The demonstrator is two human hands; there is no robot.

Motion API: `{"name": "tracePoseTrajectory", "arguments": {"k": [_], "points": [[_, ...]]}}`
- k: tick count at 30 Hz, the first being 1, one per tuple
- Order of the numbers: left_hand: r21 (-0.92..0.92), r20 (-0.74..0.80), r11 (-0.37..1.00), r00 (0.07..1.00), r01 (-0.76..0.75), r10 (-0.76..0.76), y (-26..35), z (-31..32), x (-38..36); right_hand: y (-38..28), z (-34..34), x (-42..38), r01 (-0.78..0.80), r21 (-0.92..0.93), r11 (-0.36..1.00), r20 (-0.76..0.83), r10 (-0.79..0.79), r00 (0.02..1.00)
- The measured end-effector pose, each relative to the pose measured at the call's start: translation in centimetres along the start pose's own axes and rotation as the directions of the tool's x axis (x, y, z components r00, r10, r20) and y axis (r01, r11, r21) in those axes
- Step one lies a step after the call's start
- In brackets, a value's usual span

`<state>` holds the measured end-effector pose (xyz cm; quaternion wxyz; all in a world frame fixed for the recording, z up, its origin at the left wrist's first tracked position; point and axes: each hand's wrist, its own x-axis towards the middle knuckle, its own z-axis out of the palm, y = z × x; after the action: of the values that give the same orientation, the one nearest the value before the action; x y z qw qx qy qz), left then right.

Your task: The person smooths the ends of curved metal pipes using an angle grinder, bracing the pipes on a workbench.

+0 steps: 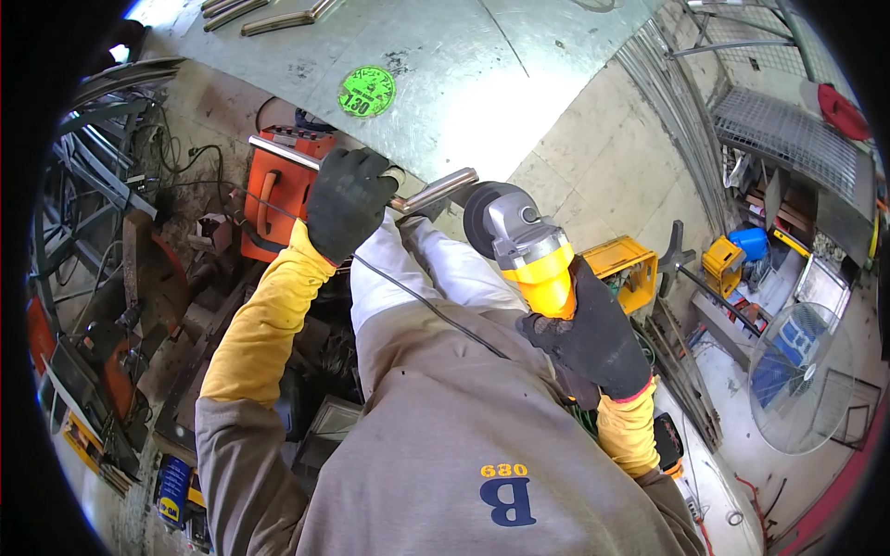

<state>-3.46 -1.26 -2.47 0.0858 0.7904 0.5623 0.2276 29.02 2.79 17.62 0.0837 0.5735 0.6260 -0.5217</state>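
My left hand (350, 204), in a black glove, is wrapped round a shiny metal tube piece (436, 192) near the edge of the metal table (445, 83). One straight bar of it sticks out on the left, and a short thick end points right. A yellow angle grinder (540, 273) is gripped in my right hand (593, 338), also black-gloved. The grinder's dark disc (482, 218) faces the tube's right end; whether they touch is unclear. A cable (426, 304) runs across my lap.
An orange machine (278, 193) stands on the floor by my left hand. Yellow crates (623, 269), a standing fan (802, 378) and long metal rods are at the right. Metal frames and tools crowd the left. More tubes (278, 22) lie on the table.
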Motion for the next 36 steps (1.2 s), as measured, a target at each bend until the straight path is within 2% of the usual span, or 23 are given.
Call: {"name": "tracePoseTrajectory", "arguments": {"k": [3, 5, 8, 11, 18, 21, 23, 27, 29, 32, 36], "points": [[-0.004, 0.001, 1.0, 1.0, 0.003, -0.003, 0.1, -0.2, -0.1, -0.4, -0.2, -0.1, 0.046, 0.024, 0.999, -0.007, -0.046, 0.999], [0.0, -0.004, 1.0, 1.0, -0.003, 0.003, 0.2, -0.1, -0.1, -1.3, -0.4, 0.3, -0.088, 0.03, 0.996, 0.017, 0.088, 0.996], [0.003, -0.005, 1.0, 1.0, -0.007, 0.007, 0.1, -0.2, -0.2, -0.8, -0.1, 1.0, -0.011, 0.047, 0.999, -0.004, 0.012, 1.0], [-0.017, -0.014, 1.0, 1.0, -0.006, 0.005, 0.2, -0.2, 0.0, -1.1, -0.2, 0.8, -0.003, 0.019, 1.0, -0.011, 0.003, 1.0], [-0.073, 0.004, 0.996, 0.999, 0.048, -0.047, 0.2, 0.3, -0.4, -0.5, 0.0, 0.4, -0.014, 0.071, 0.997, -0.012, 0.015, 1.0], [-0.067, 0.039, 0.995, 0.997, 0.069, -0.067, 0.4, 0.4, -0.5, -1.5, -0.2, 0.7, -0.08, 0.081, 0.993, 0.012, 0.08, 0.997], [-0.099, 0.037, 0.992, 0.997, 0.071, -0.068, 0.1, 0.8, -0.6, -0.9, 0.4, 1.3, 0.01, 0.052, 0.999, -0.037, -0.008, 0.999], [-0.223, 0.01, 0.97, 0.995, 0.099, -0.099, -0.3, 2.0, -1.1, -0.4, 0.3, 1.1, 0.025, 0.005, 1.0, -0.028, -0.025, 0.999], [-0.229, -0.002, 0.968, 0.994, 0.106, -0.109, -0.1, 2.2, -1.3, -0.1, 0.3, 0.8, -0.049, 0.046, 0.998, -0.001, 0.049, 0.999], [-0.236, -0.011, 0.965, 0.993, 0.116, -0.122, 0.1, 2.1, -1.2, 0.5, 0.5, 0.8, 0.002, 0.118, 0.993, 0.0, -0.002, 1.0], [-0.203, -0.002, 0.972, 0.993, 0.117, -0.12, 0.2, 1.8, -1.0, -1.0, 0.3, 1.4, -0.001, 0.046, 0.999, -0.003, 0.001, 1.0]]}}
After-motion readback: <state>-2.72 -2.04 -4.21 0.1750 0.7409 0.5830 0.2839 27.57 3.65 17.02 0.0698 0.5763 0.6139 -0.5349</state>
